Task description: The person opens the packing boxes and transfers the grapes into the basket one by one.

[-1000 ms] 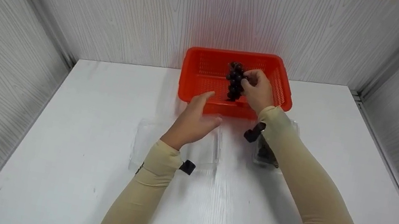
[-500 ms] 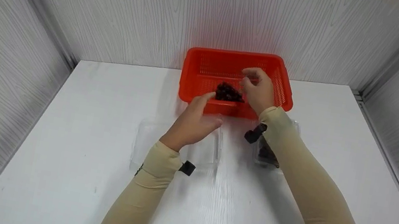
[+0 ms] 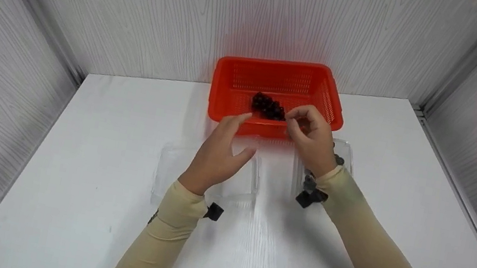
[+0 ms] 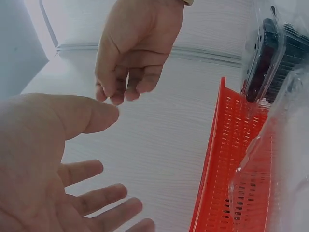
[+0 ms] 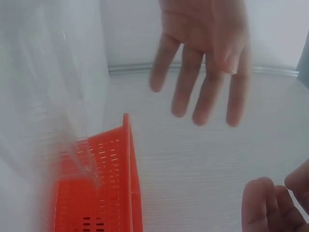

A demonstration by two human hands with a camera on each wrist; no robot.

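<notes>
A bunch of dark grapes lies in the red plastic basket, near its front wall. My right hand hovers at the basket's front right rim, fingers loosely bent with nothing between them. To its left, my left hand has thumb and fingers spread, fingertips close to the front rim. In the left wrist view the left hand is empty, with the right hand hanging across from it. Beneath the right wrist stands a clear plastic box with dark contents, partly hidden by the arm.
Another clear plastic tray or lid lies under the left hand. The basket's back is near the grey wood-grain wall. Side walls bound the white table on the left and right.
The right hand held the grapes upright over the basket, then let go. The grapes now lie in the basket, and the right hand has drawn back toward the front rim.
</notes>
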